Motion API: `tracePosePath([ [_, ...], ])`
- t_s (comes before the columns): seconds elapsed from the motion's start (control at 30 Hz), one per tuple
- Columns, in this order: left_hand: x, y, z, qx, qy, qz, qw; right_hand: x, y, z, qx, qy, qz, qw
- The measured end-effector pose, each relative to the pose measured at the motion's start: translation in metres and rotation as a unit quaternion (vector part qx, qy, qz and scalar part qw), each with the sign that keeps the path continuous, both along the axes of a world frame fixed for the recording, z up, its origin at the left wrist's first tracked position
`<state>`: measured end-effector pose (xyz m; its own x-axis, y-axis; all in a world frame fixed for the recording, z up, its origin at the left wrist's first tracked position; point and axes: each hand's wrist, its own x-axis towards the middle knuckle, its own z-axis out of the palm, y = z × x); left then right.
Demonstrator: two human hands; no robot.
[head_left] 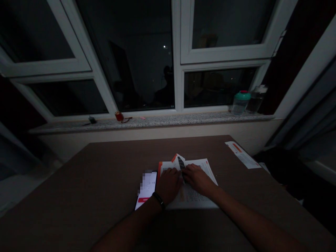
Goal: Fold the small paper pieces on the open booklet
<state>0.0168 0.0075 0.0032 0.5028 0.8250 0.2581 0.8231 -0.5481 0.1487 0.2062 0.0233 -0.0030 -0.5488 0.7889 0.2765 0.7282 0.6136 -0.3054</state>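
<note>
My left hand (169, 183), with a dark band at the wrist, rests with curled fingers on the left side of a folded piece of printed paper (181, 162). From the right, my right hand (198, 179) bends its fingers onto the same paper, thumb and fingertips close to the left hand. White, orange and dark patterned parts of the paper stick out beyond the fingers; the rest is hidden under them. Below both hands lies a printed booklet or sheet (201, 201) with an orange left edge. Close by my left wrist is a lit phone (146, 190).
The brown table (105, 182) reaches toward a granite windowsill (162, 120). A torn printed strip (244, 156) lies near its right edge. On the sill stand a green-lidded bottle (240, 103), another clear bottle (255, 100) and a small red jar (119, 116). The room is dim.
</note>
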Motion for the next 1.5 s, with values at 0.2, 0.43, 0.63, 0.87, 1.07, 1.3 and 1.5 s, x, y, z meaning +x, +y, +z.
tracePosePath([
  [0.2,-0.0012,-0.0046,0.0024,0.001,-0.004,-0.004,1.000,0.0016,-0.0015,-0.0008,-0.011,0.006,0.002,1.000],
  [0.43,-0.0016,-0.0068,-0.0004,0.004,-0.014,-0.002,1.000,0.0032,-0.0023,-0.0015,-0.012,0.017,0.014,1.000],
  [0.63,-0.0047,-0.0082,-0.0007,-0.009,-0.001,-0.015,1.000,0.0040,-0.0071,0.0011,-0.008,0.000,0.013,1.000],
  [0.87,-0.0084,-0.0095,-0.0014,-0.019,0.006,-0.039,0.999,0.0042,-0.0090,-0.0008,0.000,-0.018,0.013,1.000],
  [1.07,-0.0079,-0.0077,0.0016,-0.028,0.015,-0.043,0.999,0.0040,-0.0095,-0.0025,0.005,-0.026,0.011,1.000],
  [1.3,-0.0077,-0.0069,0.0041,-0.033,0.019,-0.044,0.998,0.0042,-0.0080,-0.0017,-0.005,-0.033,0.007,0.999],
  [1.5,-0.0092,-0.0080,0.0040,-0.039,0.018,-0.042,0.998,0.0017,-0.0074,-0.0029,0.007,-0.033,0.003,0.999],
])
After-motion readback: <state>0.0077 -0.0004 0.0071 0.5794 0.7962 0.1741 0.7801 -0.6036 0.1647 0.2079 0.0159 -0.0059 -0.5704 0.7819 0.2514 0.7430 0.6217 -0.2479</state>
